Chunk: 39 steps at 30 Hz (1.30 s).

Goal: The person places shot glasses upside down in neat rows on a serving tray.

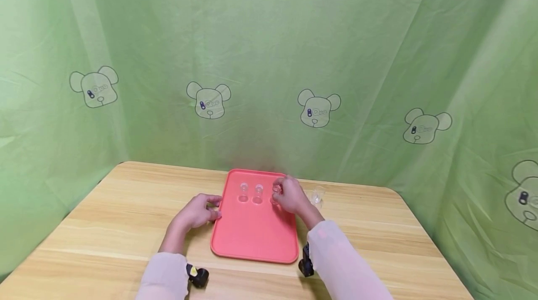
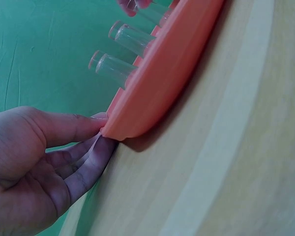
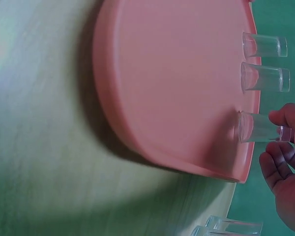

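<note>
A red tray [image 1: 254,237] lies on the table. My left hand [image 1: 196,212] holds its left edge, with the thumb at the rim and fingers against the underside in the left wrist view. Near the tray's far side, small clear plastic cups stand upside down in a row. My right hand [image 1: 291,195] pinches the rightmost cup [image 3: 258,128] near its raised base, the wide rim down at the tray. Beside it in the row are a middle cup [image 3: 266,77] and a left cup [image 3: 265,45], untouched.
More clear cups [image 1: 317,196] sit on the wooden table [image 1: 357,230], just right of the tray and close to my right wrist. A green curtain [image 1: 260,136] with printed bear heads hangs behind the table and along its sides.
</note>
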Available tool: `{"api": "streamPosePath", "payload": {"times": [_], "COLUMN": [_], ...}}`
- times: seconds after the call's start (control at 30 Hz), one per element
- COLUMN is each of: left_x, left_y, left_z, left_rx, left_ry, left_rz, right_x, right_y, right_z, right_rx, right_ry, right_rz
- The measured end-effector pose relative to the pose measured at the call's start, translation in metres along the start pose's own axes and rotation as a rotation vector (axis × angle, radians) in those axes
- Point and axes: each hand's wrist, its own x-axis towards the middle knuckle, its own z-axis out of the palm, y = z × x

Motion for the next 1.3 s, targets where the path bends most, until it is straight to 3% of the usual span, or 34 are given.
{"api": "streamPosePath", "payload": {"times": [0.27, 0.57, 0.8, 1.1, 1.3], "left_x": [0.0, 0.0, 0.0, -0.001, 0.001], "left_y": [-0.001, 0.0, 0.001, 0.002, 0.0], "left_z": [0.001, 0.001, 0.0, 0.001, 0.002], "left_rx": [-0.004, -0.006, -0.006, 0.0, 0.004], "left_ry": [0.0, 0.003, 0.005, 0.007, 0.012], "left_rz": [-0.005, -0.008, -0.015, -0.016, -0.019], "right_x": [-0.002, -0.001, -0.001, -0.006, -0.014], "right_y": [0.0, -0.001, 0.002, 0.02, 0.043], "right_z": [0.005, 0.001, -0.021, -0.057, -0.075], "right_rx": [0.038, 0.077, 0.06, 0.088, 0.087], "right_ry": [-0.018, -0.039, -0.083, -0.052, -0.004], "right_rz": [0.07, 0.079, 0.08, 0.043, 0.065]}}
